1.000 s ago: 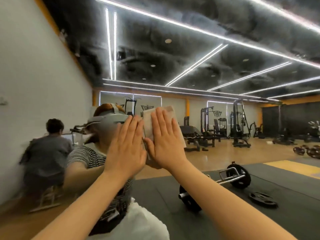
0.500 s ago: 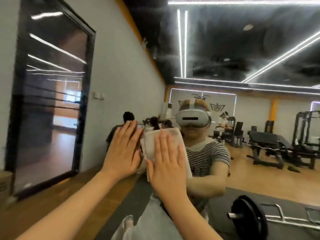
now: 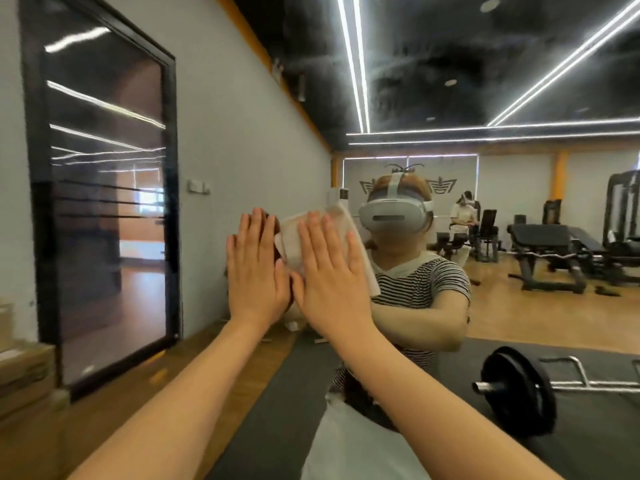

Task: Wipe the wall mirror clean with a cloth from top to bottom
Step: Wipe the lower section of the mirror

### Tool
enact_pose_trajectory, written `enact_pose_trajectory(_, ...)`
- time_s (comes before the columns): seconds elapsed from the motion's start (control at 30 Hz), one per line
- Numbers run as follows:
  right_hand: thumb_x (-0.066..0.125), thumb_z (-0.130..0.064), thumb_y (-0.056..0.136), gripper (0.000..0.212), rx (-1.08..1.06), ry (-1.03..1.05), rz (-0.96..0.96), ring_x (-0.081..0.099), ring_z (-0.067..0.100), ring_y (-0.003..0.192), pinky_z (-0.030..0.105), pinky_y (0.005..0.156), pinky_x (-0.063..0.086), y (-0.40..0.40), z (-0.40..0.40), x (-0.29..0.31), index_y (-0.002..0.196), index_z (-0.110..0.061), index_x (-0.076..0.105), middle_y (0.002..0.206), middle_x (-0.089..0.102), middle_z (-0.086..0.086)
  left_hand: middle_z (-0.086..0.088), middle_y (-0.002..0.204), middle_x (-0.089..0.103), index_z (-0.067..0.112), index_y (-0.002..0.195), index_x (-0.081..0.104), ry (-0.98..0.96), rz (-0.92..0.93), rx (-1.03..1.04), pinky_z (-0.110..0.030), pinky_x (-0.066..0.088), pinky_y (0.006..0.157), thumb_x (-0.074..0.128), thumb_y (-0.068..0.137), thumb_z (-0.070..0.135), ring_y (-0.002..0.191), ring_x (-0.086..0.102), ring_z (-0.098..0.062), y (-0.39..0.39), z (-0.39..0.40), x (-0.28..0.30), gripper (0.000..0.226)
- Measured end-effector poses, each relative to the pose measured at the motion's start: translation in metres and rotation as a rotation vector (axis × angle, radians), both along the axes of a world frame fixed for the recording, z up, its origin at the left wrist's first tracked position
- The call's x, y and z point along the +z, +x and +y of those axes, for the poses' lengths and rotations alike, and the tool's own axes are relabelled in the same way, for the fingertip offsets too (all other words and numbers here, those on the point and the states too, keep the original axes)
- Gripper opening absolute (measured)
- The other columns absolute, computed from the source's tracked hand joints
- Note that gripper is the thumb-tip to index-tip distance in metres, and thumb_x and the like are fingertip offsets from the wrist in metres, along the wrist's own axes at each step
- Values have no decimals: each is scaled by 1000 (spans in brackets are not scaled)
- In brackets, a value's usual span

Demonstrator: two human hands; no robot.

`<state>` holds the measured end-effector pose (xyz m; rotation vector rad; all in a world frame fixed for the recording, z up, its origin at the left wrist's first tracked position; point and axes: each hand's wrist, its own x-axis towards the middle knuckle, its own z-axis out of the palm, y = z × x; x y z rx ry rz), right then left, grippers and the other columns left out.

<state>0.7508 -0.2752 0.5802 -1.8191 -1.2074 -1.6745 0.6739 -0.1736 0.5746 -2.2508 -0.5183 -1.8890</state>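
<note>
Gym fills the mirror (image 3: 519,81): dark ceiling with light strips, benches, a barbell (image 3: 516,389) on a black mat. The mirror covers the wall straight ahead, and both hands are flat against it at about face height.

The right hand (image 3: 332,278) has straight fingers spread over the cloth (image 3: 294,237) and presses it on the glass — it does not curl round it, so the cloth is held only by pressure. This flat palm probably gives a wide wiping area. The cloth is pale and folded, and its edges show above and beside the fingers.

The left hand (image 3: 254,271) is also flat, with straight fingers and nothing under it — probably as a support.

To the left stands a dark door (image 3: 104,202) in a black frame, with boxes (image 3: 24,375) near it. Nothing blocks the glass below the hands.
</note>
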Motion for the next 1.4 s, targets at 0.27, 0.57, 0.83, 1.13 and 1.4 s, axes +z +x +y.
enact_pose_trajectory(0.27, 34, -38, 96, 63, -20, 53, -32, 16, 24, 146, 44, 119, 11, 33, -41, -1, 150, -7, 26, 157, 17, 10, -22, 155, 26, 0, 148, 26, 64, -26, 30, -32, -4, 119, 32, 89, 23, 144, 15, -29, 0, -1, 3, 64)
enact_pose_trajectory(0.57, 25, -39, 98, 65, -101, 382, 303, 11, 26, 147, 42, 119, 1, 52, -73, -8, 153, -7, 12, 160, 13, 11, -14, 160, 15, 9, 152, 7, 13, 20, 82, -43, 2, 121, 29, 90, 27, 149, 11, -27, 2, 0, 1, 68)
enact_pose_trajectory(0.83, 26, -38, 96, 64, -63, 113, 104, 4, 23, 149, 47, 118, -2, -7, 7, 18, 152, -9, 19, 160, 5, 6, -14, 160, 13, 11, 152, 4, 27, 34, 96, -47, 6, 120, 28, 91, 26, 149, 7, -26, 3, 3, 0, 67)
enact_pose_trajectory(1.13, 17, -43, 103, 60, -111, 219, 181, -1, 17, 149, 37, 119, 0, 66, -84, 10, 154, -13, 7, 160, 10, 9, -15, 160, 17, 8, 152, 14, 19, 26, 65, -37, -2, 121, 29, 89, 26, 148, 10, -26, 1, -1, 2, 67)
enact_pose_trajectory(1.4, 20, -38, 100, 60, -74, 404, 333, 7, 24, 147, 42, 117, -6, 35, -48, 25, 153, -12, 8, 160, 10, 9, -15, 160, 15, 12, 153, 3, 26, 21, 102, -41, 0, 120, 28, 90, 28, 148, 10, -28, 2, -1, 2, 69)
